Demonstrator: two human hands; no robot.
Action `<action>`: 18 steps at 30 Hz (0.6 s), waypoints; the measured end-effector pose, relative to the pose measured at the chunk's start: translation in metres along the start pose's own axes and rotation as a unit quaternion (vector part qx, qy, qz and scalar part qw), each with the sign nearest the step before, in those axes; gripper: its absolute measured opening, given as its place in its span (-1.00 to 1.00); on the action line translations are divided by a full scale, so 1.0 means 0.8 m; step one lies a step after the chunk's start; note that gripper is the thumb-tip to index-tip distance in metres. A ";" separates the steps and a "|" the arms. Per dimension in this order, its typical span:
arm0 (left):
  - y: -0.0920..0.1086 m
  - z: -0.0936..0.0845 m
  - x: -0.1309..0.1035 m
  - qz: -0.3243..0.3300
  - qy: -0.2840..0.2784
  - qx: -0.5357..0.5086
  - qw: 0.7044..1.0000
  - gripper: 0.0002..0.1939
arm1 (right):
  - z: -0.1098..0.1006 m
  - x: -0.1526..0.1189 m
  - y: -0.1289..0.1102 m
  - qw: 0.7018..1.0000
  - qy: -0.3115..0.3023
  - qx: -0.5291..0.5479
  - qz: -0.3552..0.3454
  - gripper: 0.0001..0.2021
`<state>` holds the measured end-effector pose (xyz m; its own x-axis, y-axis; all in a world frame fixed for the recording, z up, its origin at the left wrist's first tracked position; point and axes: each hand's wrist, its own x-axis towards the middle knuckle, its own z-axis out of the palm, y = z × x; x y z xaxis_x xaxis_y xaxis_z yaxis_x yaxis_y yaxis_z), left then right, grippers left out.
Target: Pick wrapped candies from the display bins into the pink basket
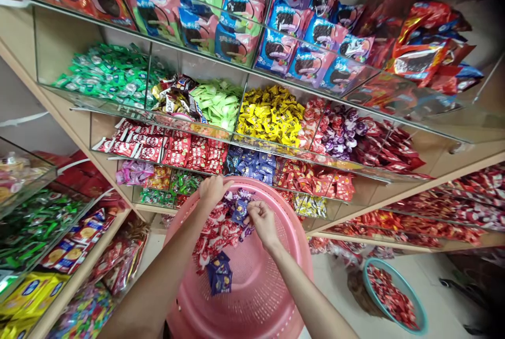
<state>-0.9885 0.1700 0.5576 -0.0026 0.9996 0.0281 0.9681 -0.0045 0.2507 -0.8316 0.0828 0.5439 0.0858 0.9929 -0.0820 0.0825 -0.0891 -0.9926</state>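
A pink plastic basket [292, 297] with slotted walls stands below me, tilted toward the shelves. My left hand [212, 189] is closed over its far rim, with the fingertips partly hidden. Inside the basket, my right hand [262, 220] pinches a small blue candy packet [239, 212] between thumb and fingers. Red-and-white wrapped candies [215, 228] lie heaped on the basket's left side, with purple-and-white ones [246, 231] beside the right hand. Nearer to me, a few more blue packets [219, 274] rest on the basket's bottom.
Glass-fronted shelves rise just beyond the basket, holding yellow candies [270, 117], green candies [110, 73], blue packets [251, 164] and cookie packs [236, 44]. Another shelf unit [74, 281] flanks the left. A teal basin [421, 311] of red candies stands on the floor at right.
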 end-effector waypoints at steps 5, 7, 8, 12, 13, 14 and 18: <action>0.001 -0.002 0.000 -0.007 -0.021 -0.006 1.000 -0.37 | -0.022 -0.005 0.025 0.991 -0.096 -0.073 0.056 -0.88; 0.001 -0.003 0.000 -0.006 -0.019 -0.007 1.000 -0.34 | -0.032 -0.010 0.040 0.980 -0.154 -0.092 0.082 -0.92; 0.001 -0.003 0.000 -0.005 -0.017 -0.007 1.000 -0.33 | -0.036 -0.014 0.049 0.973 -0.185 -0.104 0.097 -0.94; 0.000 -0.003 0.000 -0.005 -0.020 0.000 1.000 -0.35 | -0.035 -0.028 0.083 0.942 -0.267 -0.155 0.135 -0.92; -0.001 -0.002 0.000 -0.004 -0.020 0.001 1.000 -0.36 | -0.031 -0.031 0.090 0.938 -0.271 -0.167 0.135 -0.91; -0.001 -0.002 0.000 -0.003 -0.019 0.001 1.000 -0.36 | -0.027 -0.032 0.096 0.937 -0.270 -0.178 0.132 -0.90; -0.001 0.000 0.000 -0.002 -0.005 0.009 1.000 -0.35 | -0.011 -0.035 0.108 0.939 -0.249 -0.212 0.106 -0.89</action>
<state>-0.9892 0.1703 0.5574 -0.0049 0.9998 0.0167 0.9722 0.0008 0.2342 -0.8181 0.0466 0.4611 -0.3219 0.8532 -0.4105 0.5122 -0.2077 -0.8334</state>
